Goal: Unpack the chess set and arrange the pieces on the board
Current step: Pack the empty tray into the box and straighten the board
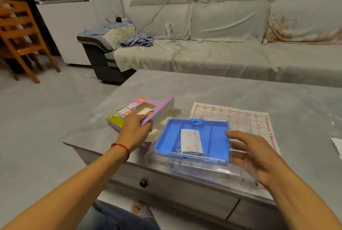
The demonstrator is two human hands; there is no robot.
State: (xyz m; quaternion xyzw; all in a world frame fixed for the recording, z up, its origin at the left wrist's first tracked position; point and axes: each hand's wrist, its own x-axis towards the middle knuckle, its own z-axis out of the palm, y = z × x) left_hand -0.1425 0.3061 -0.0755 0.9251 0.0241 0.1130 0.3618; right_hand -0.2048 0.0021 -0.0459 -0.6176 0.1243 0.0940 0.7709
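Chessboard [240, 118] half-covered by blue tray [218, 137], purple box [146, 111] beside — sofa [240, 53] beyond

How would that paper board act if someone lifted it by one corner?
The board looks like a thin printed sheet lying flat on the table, so it would probably flop and bend. The small round pieces standing on it would likely slide off. It seems very light.

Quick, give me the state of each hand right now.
Left hand: grips the edge of the purple carton.
Right hand: open, fingers spread beside the blue case, holding nothing.
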